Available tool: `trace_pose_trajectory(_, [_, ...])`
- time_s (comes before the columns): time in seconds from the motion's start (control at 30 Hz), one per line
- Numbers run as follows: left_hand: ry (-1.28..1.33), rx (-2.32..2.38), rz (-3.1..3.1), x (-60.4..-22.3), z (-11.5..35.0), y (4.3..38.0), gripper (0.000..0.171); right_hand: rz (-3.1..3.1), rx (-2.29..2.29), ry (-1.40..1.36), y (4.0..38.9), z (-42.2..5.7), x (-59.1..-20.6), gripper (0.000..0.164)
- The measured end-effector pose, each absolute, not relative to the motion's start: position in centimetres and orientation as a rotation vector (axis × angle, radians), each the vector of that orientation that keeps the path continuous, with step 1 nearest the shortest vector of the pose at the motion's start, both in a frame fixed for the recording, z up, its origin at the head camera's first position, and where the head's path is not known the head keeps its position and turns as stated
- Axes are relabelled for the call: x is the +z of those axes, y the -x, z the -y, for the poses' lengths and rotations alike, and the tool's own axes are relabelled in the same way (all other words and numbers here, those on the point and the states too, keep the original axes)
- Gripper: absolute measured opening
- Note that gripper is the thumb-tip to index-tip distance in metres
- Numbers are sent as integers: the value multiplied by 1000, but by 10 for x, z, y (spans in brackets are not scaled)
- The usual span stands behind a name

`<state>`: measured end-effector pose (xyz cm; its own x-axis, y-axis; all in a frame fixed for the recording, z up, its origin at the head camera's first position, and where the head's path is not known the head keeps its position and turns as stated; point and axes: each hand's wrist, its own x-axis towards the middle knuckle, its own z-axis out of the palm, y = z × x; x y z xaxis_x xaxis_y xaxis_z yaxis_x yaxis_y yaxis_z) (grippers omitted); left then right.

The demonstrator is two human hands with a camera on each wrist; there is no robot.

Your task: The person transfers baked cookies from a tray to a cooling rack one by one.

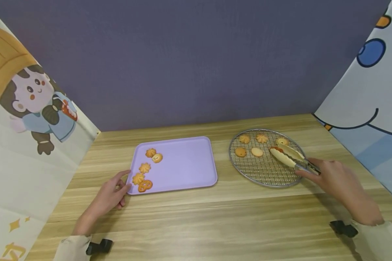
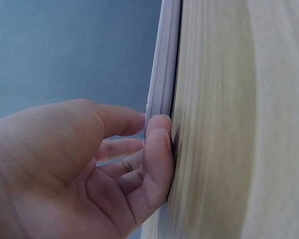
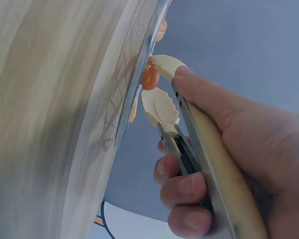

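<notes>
My right hand [image 1: 333, 177] grips a pair of metal tongs [image 3: 189, 119] with cream scalloped tips. Those tips stand apart around a brown pretzel cookie [image 3: 150, 75] on the round wire rack [image 1: 268, 185]; in the head view they partly hide it. My left hand [image 1: 111, 194] holds the left rim of a lilac tray [image 1: 183, 159], thumb at the rim and curled fingers against its outer side in the left wrist view. Along the tray's left part lie several cookies, including a pretzel [image 1: 145, 186] near the front corner and a star-shaped one [image 1: 145, 168].
Several more cookies sit on the rack's back half, among them a pale oval one [image 1: 257, 152] and a round brown one [image 1: 240, 152]. Tray and rack stand side by side on a wooden table [image 1: 196, 221]. A dark panel [image 1: 196, 65] rises behind; printed cloths flank both sides.
</notes>
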<state>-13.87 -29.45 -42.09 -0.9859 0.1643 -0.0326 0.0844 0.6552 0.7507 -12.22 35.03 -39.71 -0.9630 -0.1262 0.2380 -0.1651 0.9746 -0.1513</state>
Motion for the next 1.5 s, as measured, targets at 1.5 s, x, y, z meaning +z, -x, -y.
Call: trace_pose_trajectory(1.5, [-218,1256,-2772,-422,296,137,53,2580,165,-701,106,-245,-372,93])
